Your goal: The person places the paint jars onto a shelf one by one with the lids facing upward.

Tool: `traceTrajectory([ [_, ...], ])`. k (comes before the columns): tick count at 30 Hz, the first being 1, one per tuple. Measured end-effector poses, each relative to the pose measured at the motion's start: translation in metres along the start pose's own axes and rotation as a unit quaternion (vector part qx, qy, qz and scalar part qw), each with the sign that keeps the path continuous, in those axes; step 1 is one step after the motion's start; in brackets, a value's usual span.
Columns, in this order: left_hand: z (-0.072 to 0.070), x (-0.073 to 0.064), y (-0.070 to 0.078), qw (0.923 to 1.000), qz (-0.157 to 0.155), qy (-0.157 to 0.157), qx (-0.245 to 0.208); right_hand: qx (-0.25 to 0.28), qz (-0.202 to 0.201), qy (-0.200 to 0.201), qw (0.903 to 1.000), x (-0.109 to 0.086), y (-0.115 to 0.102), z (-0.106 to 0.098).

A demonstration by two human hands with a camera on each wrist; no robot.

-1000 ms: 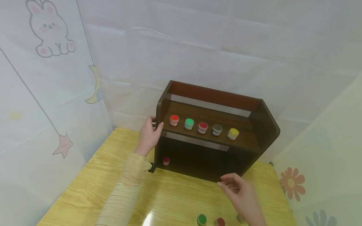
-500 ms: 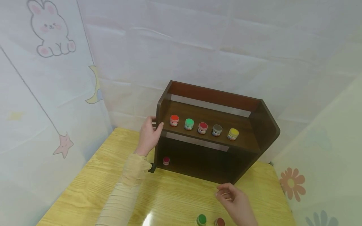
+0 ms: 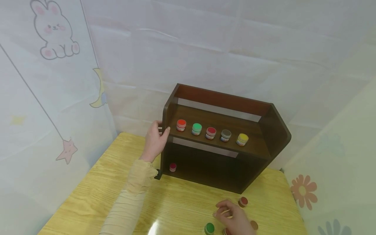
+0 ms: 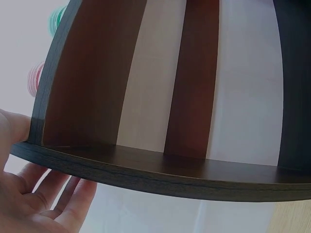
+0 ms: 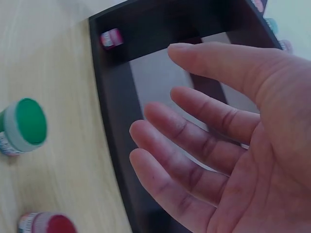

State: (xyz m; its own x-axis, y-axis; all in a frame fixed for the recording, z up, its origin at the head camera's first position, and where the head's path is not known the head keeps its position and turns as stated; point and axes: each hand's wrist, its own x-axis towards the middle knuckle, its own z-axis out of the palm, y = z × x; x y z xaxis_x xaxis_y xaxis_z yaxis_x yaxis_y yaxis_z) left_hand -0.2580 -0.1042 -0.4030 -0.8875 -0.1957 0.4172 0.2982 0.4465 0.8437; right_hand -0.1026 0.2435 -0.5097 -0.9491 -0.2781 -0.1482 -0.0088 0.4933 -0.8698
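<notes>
Visibly one shelf [image 3: 279, 133], five upper jars [image 3: 210, 133], one lower jar [image 3: 172, 167], four tabletop jars [image 3: 243, 201].

The left sleeve [image 3: 128, 199] is pale tan and wrinkled.

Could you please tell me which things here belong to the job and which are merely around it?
Likely the job's: brown wooden shelf; small round jars with coloured tops.
Surroundings: yellow wooden table; white printed backdrop; small black object beside the shelf.
</notes>
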Motion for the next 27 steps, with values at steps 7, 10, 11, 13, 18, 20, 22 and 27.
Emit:
traceTrajectory([
  [7,0.000,0.000,0.000,1.0000,-0.002,0.003,0.007,0.020,0.017,-0.062,0.9977,0.002,0.014,0.009],
  [10,-0.001,-0.001,0.001,1.0000,-0.003,0.003,0.006,0.016,0.027,-0.081,0.9962,0.003,0.018,0.012],
  [11,-0.001,-0.001,0.001,1.0000,-0.003,0.002,0.006,0.012,0.030,-0.086,0.9958,0.003,0.020,0.013],
  [13,-0.001,-0.001,0.001,1.0000,-0.002,0.002,0.005,0.000,0.031,-0.092,0.9953,0.004,0.022,0.016],
  [18,-0.001,0.000,0.002,1.0000,0.001,0.000,0.003,-0.007,0.041,-0.099,0.9942,0.004,0.025,0.023],
  [20,-0.001,0.000,0.002,1.0000,0.002,0.000,0.002,0.001,0.047,-0.103,0.9936,0.004,0.027,0.025],
  [22,-0.001,0.000,0.002,1.0000,0.000,0.000,0.001,0.002,0.045,-0.104,0.9936,0.005,0.029,0.028],
  [27,-0.001,0.000,0.001,1.0000,-0.002,0.001,-0.001,0.000,0.041,-0.108,0.9933,0.007,0.037,0.033],
])
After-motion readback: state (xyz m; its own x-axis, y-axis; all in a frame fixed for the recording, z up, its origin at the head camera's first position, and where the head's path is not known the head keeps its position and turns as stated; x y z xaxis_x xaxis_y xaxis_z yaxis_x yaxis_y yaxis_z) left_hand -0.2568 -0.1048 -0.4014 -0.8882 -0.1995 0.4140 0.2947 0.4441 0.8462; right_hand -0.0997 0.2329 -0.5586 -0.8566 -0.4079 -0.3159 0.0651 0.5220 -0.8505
